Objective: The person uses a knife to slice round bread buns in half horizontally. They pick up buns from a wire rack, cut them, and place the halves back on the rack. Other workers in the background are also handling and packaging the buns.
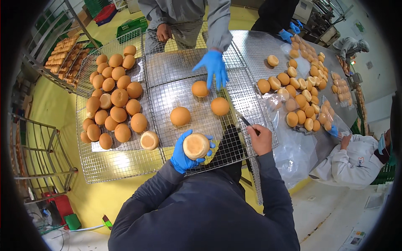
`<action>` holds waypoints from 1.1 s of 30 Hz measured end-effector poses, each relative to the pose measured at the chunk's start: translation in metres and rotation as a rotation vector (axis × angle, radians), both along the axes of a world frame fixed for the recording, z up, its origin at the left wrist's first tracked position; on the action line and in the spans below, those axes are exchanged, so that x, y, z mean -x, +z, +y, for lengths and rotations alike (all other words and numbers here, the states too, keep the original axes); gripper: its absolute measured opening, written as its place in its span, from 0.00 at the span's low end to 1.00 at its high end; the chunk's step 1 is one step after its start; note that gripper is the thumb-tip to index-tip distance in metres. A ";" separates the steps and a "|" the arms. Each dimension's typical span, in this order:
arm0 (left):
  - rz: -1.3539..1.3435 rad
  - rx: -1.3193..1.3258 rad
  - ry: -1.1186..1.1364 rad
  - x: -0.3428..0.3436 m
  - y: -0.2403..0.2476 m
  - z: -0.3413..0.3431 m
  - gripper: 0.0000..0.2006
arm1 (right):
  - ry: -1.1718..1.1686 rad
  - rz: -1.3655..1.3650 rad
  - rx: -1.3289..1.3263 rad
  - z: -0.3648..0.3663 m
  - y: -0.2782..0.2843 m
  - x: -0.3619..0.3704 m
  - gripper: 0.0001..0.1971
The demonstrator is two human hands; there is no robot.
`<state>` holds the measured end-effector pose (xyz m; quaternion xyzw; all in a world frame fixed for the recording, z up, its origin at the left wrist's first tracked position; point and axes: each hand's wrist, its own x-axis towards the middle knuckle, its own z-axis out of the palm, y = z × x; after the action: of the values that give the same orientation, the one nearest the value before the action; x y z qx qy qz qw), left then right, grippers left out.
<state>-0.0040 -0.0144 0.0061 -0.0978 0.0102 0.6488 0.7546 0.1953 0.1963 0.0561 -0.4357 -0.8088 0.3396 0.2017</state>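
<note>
My left hand (pixel 182 155), in a blue glove, is closed around a round bun (pixel 196 146), its pale flat underside facing up. In my bare right hand (pixel 260 141) is a knife (pixel 244 120); its black handle shows and the blade points away over the wire rack (pixel 167 90), apart from the bun. On the rack just beyond lie a brown bun (pixel 180 116), a second bun (pixel 220 106) and a third bun (pixel 200 88). A co-worker's blue-gloved hand (pixel 215 69) reaches over that third bun with fingers spread.
Many buns (pixel 119 97) crowd the rack's left part. Right of it, a metal table (pixel 251 54) bears more buns (pixel 301 100) and clear plastic bags (pixel 289 154). Other people work around the table. Wheeled racks (pixel 39 154) stand on the yellow floor at left.
</note>
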 end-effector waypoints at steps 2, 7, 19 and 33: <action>0.197 0.043 0.023 -0.001 -0.005 0.000 0.35 | 0.023 -0.066 0.091 -0.017 0.009 0.003 0.10; 1.295 0.279 0.156 -0.021 -0.030 -0.002 0.26 | 0.080 0.229 0.742 -0.101 -0.054 0.009 0.23; 2.020 0.162 0.290 -0.017 -0.021 0.015 0.17 | -0.474 0.854 0.982 0.018 -0.026 -0.079 0.21; 2.757 0.682 0.120 0.054 -0.044 0.032 0.40 | 0.068 0.357 1.287 -0.112 -0.067 -0.013 0.09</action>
<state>-0.0582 0.0173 -0.0378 0.4282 0.8751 0.2194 0.0523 0.2082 0.0839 -0.0107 -0.3804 -0.4122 0.8276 0.0215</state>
